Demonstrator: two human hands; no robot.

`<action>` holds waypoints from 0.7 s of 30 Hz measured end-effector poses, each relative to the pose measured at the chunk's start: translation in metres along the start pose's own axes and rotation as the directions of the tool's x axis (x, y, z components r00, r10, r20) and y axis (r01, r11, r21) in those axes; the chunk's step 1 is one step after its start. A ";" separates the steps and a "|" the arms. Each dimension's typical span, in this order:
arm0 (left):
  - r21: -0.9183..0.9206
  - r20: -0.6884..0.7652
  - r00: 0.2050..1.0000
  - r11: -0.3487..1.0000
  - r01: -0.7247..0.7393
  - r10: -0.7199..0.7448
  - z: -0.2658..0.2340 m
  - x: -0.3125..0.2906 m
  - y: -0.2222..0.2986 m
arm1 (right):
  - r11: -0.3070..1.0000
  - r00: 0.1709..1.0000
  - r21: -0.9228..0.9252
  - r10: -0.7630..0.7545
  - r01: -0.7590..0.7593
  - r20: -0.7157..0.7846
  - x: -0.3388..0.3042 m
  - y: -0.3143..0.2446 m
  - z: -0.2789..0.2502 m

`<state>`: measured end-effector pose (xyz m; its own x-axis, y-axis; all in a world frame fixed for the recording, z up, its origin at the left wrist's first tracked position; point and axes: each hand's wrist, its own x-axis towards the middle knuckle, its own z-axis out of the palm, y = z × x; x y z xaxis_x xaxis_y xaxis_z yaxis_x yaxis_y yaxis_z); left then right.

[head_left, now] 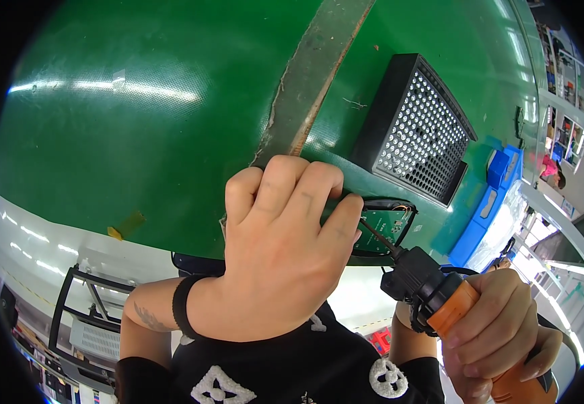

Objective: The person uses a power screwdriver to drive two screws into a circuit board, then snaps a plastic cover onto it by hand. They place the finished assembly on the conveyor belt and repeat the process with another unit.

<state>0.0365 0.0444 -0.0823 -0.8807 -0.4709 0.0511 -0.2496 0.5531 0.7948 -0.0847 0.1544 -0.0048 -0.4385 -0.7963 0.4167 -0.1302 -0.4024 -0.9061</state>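
Observation:
An orange and black electric screwdriver [455,308] is gripped in my right hand [497,330], its fingers wrapped round the body. Its thin dark bit slants up and left toward a green circuit board [387,223] in a black curved housing [412,210] by the table's near edge. My left hand [282,232], back upward, bends its fingers down over the left part of that housing. Thumb and index finger come close to the bit's tip; whatever they pinch is hidden. Beyond the board stands a black box [381,124] whose holed plate carries many small silver pieces, probably screws.
A worn grey strip [315,67] crosses the green tabletop [157,148]. Blue bins [475,229] with clear plastic beside them stand at the right edge. A yellowish scrap [128,225] lies near the left front edge. Another person [550,170] is far off at right.

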 end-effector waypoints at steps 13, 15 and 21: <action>0.023 0.011 1.000 1.000 -0.019 0.019 -0.013 -0.004 -0.001 | 1.000 0.997 0.000 -0.010 0.010 0.083 0.005 0.003 0.013; 0.049 -0.003 0.995 0.994 -0.096 0.096 -0.019 0.002 0.006 | 0.995 0.992 -0.028 -0.092 0.094 0.088 0.010 -0.003 0.013; 0.097 0.005 0.988 0.983 -0.156 0.156 -0.014 -0.002 0.003 | 0.999 0.875 -0.030 -0.046 0.036 -0.481 -0.001 -0.021 0.009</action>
<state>0.0427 0.0376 -0.0715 -0.9109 -0.3751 0.1719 -0.1470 0.6842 0.7143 -0.0734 0.1601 0.0147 -0.8059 -0.4609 0.3716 -0.1727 -0.4173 -0.8922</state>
